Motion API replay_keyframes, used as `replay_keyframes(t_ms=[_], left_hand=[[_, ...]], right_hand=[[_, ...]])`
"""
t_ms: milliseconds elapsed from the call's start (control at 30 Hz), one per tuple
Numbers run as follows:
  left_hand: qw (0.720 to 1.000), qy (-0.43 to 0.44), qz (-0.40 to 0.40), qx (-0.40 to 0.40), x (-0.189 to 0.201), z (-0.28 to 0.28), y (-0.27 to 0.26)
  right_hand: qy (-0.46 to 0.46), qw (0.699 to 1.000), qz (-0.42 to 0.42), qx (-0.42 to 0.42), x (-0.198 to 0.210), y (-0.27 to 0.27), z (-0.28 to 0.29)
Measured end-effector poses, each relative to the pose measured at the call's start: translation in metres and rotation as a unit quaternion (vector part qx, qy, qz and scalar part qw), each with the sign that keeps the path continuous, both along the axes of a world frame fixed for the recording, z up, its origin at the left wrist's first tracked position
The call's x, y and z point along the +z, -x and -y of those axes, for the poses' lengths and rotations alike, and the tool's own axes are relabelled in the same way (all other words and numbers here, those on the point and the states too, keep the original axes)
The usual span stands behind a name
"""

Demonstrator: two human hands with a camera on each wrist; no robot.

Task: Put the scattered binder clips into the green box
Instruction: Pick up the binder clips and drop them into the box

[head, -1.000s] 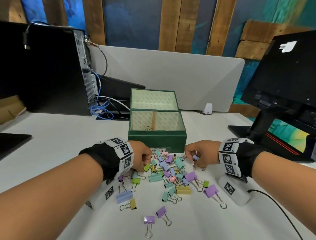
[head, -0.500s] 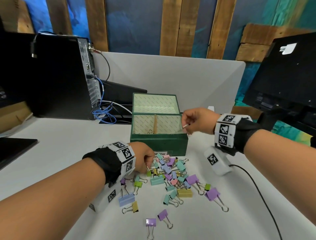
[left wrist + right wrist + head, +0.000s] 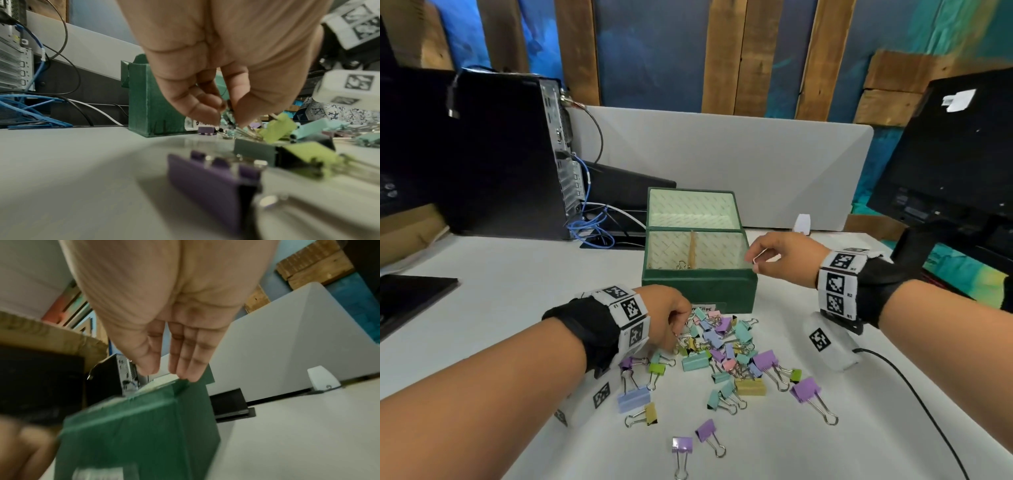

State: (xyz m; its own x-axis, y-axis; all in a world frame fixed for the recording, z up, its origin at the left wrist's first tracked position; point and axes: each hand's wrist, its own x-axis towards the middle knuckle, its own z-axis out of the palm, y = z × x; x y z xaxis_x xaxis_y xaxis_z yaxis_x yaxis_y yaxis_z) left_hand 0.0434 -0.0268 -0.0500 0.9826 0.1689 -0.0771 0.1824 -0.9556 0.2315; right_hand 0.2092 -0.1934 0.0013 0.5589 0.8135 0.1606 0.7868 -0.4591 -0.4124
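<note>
The green box (image 3: pixel 698 291) stands open mid-table, with a wooden divider and one wire clip (image 3: pixel 683 265) in its left compartment. Pastel binder clips (image 3: pixel 722 346) lie scattered in front of it. My left hand (image 3: pixel 681 320) is down at the pile's left edge. In the left wrist view the left hand (image 3: pixel 228 120) pinches a small teal clip by its wire handles, with the box (image 3: pixel 152 105) behind. My right hand (image 3: pixel 753 262) hovers over the box's right front corner, a silver glint at its tips. In the right wrist view the right hand (image 3: pixel 164 373) has straight, slightly parted fingers over the box (image 3: pixel 144 426), with no clip between them.
A black computer tower (image 3: pixel 500 154) with blue cables (image 3: pixel 592 229) stands at the back left. A monitor (image 3: pixel 955 154) is at the right, and a grey partition (image 3: pixel 722 154) runs behind the box. A black cable (image 3: pixel 911 387) trails from my right wrist across the table.
My right hand lifted from the pile with a clip, moved to the box's right corner and now has parted fingers there. My left hand stayed at the pile's left edge.
</note>
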Motion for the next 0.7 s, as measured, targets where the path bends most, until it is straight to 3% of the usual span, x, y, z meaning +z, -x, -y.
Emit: replay_keyframes(t_ms=[200,367,467,600,700], left_hand=[[0.999,0.007,0.035,-0.004,0.002,0.0,0.002],[0.996,0.058,0.067,-0.006,0.014,-0.001,0.001],[0.988,0.108,0.103,0.029,0.029,0.005,-0.002],[0.978,0.113,0.17,0.05,0.062,0.007,-0.016],[0.963,0.129,0.223,0.081,0.081,0.003,-0.033]], right_hand=[[0.133,0.988,0.039,0.067,-0.028,0.011,0.039],[0.175,0.981,-0.025,0.078,-0.03,0.019,0.038],[0.196,0.975,-0.036,0.097,-0.032,0.023,0.027],[0.259,0.959,0.002,0.118,-0.041,0.024,0.011],[0.257,0.96,0.017,0.111,-0.045,0.02,0.01]])
